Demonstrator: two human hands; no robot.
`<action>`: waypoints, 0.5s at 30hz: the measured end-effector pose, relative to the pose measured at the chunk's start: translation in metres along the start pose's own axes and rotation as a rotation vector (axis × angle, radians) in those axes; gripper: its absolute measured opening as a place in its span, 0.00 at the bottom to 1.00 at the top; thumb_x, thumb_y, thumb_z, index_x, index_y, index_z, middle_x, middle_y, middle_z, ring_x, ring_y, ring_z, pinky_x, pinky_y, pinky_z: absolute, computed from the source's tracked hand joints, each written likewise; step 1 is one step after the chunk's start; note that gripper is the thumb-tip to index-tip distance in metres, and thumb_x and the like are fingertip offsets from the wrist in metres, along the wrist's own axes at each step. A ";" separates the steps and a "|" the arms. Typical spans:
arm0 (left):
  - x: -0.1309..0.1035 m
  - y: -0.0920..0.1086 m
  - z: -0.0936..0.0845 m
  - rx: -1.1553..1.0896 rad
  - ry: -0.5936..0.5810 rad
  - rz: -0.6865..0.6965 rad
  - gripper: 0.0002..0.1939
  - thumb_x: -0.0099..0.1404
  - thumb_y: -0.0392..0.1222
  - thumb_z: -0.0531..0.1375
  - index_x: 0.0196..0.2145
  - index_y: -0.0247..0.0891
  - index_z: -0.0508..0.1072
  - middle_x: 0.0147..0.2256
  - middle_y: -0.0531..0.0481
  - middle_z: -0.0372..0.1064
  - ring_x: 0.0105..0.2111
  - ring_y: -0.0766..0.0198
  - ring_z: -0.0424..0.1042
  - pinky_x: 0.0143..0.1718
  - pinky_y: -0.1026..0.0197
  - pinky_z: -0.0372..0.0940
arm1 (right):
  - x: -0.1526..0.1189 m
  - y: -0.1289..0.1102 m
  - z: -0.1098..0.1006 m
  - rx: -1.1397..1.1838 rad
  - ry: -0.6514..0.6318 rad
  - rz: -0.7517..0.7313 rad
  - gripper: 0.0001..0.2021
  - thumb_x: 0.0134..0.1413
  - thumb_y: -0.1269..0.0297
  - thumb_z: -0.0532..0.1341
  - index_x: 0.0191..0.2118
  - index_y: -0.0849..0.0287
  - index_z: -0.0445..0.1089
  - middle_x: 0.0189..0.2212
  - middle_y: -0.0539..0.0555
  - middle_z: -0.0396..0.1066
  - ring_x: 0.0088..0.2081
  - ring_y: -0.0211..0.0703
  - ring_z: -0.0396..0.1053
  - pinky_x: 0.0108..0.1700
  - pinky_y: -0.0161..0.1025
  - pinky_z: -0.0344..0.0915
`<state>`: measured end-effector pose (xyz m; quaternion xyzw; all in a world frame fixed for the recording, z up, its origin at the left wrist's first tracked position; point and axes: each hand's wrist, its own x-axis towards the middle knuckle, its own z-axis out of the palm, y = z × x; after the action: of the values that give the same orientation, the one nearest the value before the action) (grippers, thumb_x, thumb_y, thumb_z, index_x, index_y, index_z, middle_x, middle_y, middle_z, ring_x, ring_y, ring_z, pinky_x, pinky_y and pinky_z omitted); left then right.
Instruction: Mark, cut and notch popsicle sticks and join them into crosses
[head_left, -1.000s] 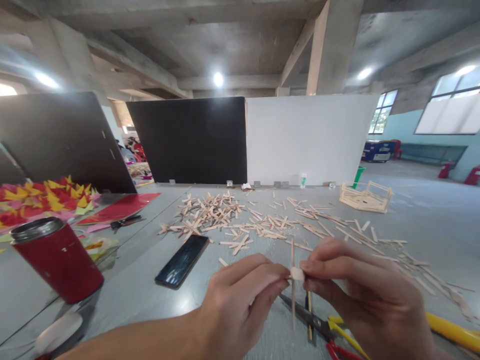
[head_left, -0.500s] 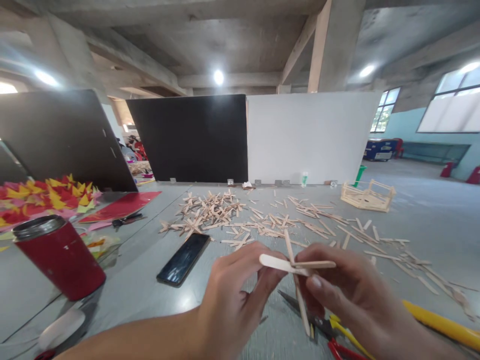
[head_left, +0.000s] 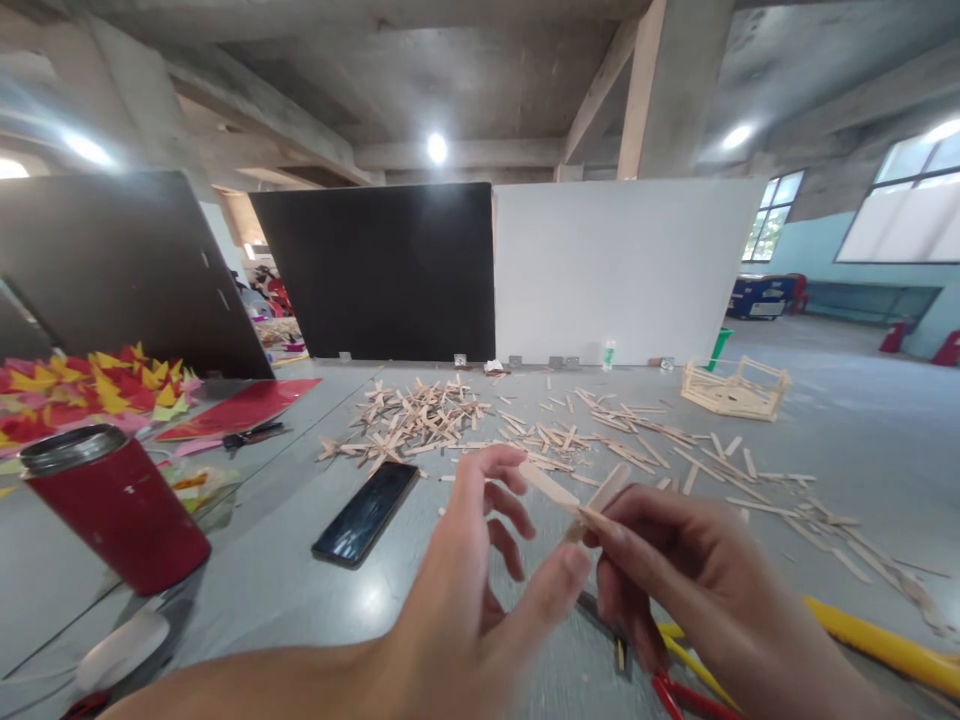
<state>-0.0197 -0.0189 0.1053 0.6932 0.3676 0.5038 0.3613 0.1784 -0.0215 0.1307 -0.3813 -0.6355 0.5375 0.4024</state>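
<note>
So, progress. Left of centre there's a heap of crossed sticks [head_left: 420, 415], plenty of them looking star-shaped, though I can't tell if they're fixed together. Left hand [head_left: 487, 590] has its fingers spread wide with nothing gripped, one fingertip right by a stick's end (touching or not, can't say). The held sticks [head_left: 551, 485] are up above the tabletop [head_left: 300, 620] between the two hands, crossing at angles. Right hand [head_left: 697, 570] has them pinched between thumb and fingers. I'd call that piece partway done at best, and the loose sticks [head_left: 630, 455] behind it look like plenty left to use. Far right, a small wooden frame [head_left: 735, 400] stands put together, so I'd guess that one's mostly built.

Rest of the grey surface: folded paper shapes [head_left: 97, 385] in red and yellow, an open red flask [head_left: 124, 520], a white mouse [head_left: 124, 650], a red sheet [head_left: 240, 408], a phone [head_left: 366, 515] lying flat, scissors [head_left: 600, 615] partly under the right hand, then something with a yellow handle [head_left: 885, 635].

Room: a black panel [head_left: 382, 275] then a white panel [head_left: 615, 270] along the back edge, bare concrete overhead, windows [head_left: 776, 215] off right.
</note>
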 end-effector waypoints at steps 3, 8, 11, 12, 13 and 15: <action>0.003 0.002 0.001 -0.075 -0.096 -0.004 0.23 0.76 0.49 0.58 0.61 0.41 0.53 0.30 0.53 0.73 0.27 0.64 0.73 0.23 0.68 0.65 | 0.001 0.000 0.001 0.017 -0.016 0.026 0.21 0.68 0.45 0.63 0.36 0.61 0.73 0.24 0.48 0.72 0.19 0.31 0.67 0.23 0.29 0.64; 0.007 -0.003 0.004 -0.155 -0.120 -0.099 0.28 0.77 0.49 0.59 0.65 0.38 0.51 0.25 0.56 0.73 0.21 0.68 0.69 0.22 0.68 0.62 | 0.001 0.004 0.005 0.014 0.055 0.035 0.24 0.67 0.41 0.62 0.33 0.60 0.72 0.24 0.49 0.73 0.16 0.30 0.65 0.19 0.29 0.60; 0.006 -0.005 0.007 -0.231 -0.124 -0.134 0.34 0.76 0.51 0.60 0.67 0.39 0.45 0.25 0.56 0.74 0.20 0.69 0.69 0.22 0.70 0.61 | 0.001 0.008 0.007 0.069 0.061 0.042 0.23 0.67 0.42 0.62 0.33 0.60 0.72 0.24 0.48 0.73 0.14 0.28 0.65 0.18 0.28 0.58; 0.006 -0.005 0.008 -0.254 -0.129 -0.143 0.34 0.76 0.52 0.60 0.67 0.39 0.45 0.25 0.57 0.73 0.20 0.70 0.69 0.21 0.70 0.61 | 0.001 0.009 0.006 0.104 0.048 0.058 0.23 0.68 0.43 0.62 0.34 0.60 0.72 0.24 0.48 0.73 0.14 0.28 0.64 0.18 0.28 0.57; 0.005 -0.004 0.009 -0.272 -0.135 -0.155 0.34 0.76 0.53 0.61 0.66 0.39 0.46 0.25 0.57 0.73 0.20 0.70 0.69 0.21 0.71 0.60 | 0.001 0.009 0.005 0.145 0.035 0.081 0.23 0.69 0.43 0.61 0.34 0.60 0.72 0.24 0.48 0.74 0.14 0.26 0.64 0.18 0.27 0.56; 0.004 -0.003 0.011 -0.301 -0.147 -0.175 0.35 0.75 0.56 0.61 0.66 0.38 0.47 0.25 0.56 0.73 0.20 0.70 0.69 0.21 0.71 0.60 | 0.001 0.009 0.003 0.219 0.018 0.137 0.23 0.69 0.43 0.61 0.34 0.60 0.72 0.24 0.47 0.74 0.13 0.23 0.62 0.18 0.25 0.53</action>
<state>-0.0092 -0.0157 0.1016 0.6318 0.3194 0.4676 0.5293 0.1755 -0.0210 0.1217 -0.3824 -0.5420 0.6262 0.4097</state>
